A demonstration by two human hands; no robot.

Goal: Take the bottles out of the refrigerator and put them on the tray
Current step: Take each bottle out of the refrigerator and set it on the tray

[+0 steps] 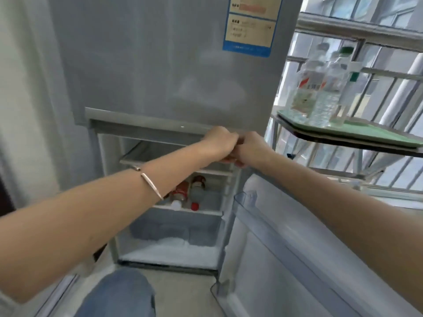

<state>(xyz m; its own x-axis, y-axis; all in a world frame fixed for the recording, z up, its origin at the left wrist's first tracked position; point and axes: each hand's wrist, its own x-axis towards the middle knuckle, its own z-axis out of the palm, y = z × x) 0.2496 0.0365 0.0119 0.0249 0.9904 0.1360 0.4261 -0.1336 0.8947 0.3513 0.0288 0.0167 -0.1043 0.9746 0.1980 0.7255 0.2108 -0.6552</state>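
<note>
Curling inward, both sets of fingers look clenched; whether the left hand (218, 140) and right hand (249, 146) share something is hidden. Bottles (187, 193) lie on the refrigerator (160, 65) middle shelf, under the left forearm. Green tray (366, 133), right, already carries clear bottles (320, 88). Advice: free one hand, grasp a bottle mid-body, clear the open door (286, 248).

Looks like a home, a balcony or utility corner of a flat. Grey two-door household refrigerator (160, 65) with energy label (250, 24) on its upper door. Right of the refrigerator, metal rack (357, 152) holding a green tray (375, 133) with water bottles (320, 88). Behind the rack, railing bars (389, 88) and daylight, neighbouring building windows beyond. Pale wall left of the refrigerator.
</note>
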